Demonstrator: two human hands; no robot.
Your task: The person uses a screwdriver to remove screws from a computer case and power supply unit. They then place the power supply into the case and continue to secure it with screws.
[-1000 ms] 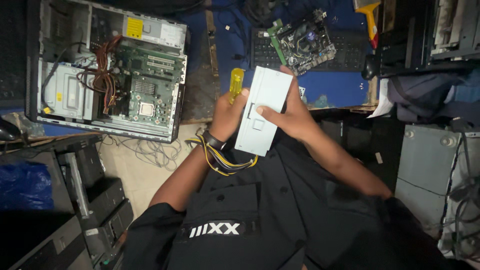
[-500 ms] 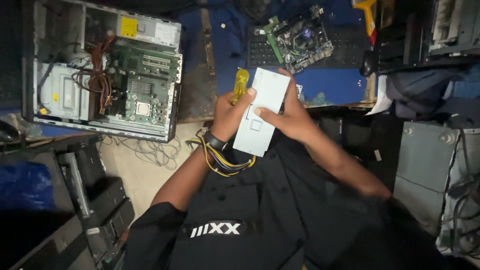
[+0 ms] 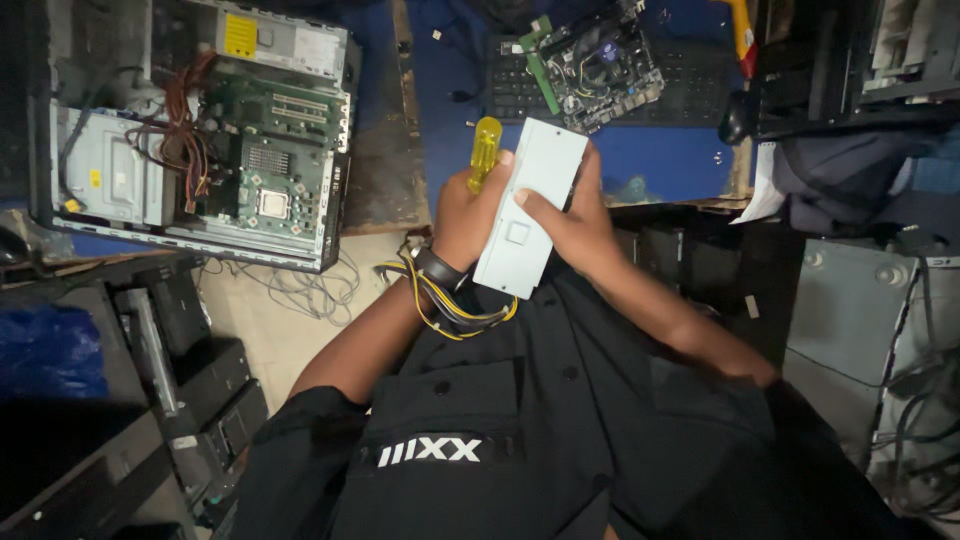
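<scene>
A pale grey metal power supply box point(image 3: 528, 200) is held upright in front of my chest. My left hand point(image 3: 466, 218) grips its left side and also holds a screwdriver with a clear yellow handle point(image 3: 485, 147) that sticks up past the box. My right hand point(image 3: 568, 222) wraps the box's right side, thumb across its face. A bundle of yellow and black cables point(image 3: 447, 302) hangs from the box's lower end, under my left wrist, which wears a black watch.
An open computer case point(image 3: 205, 150) with its green board and red wiring lies at the upper left. A loose circuit board point(image 3: 598, 62) rests on a black keyboard on the blue surface ahead. Dark cases and drive bays stand at left and right.
The box and both hands stay together, with my grip unchanged. The view has shifted slightly, so the open case and the loose board sit a little differently in frame.
</scene>
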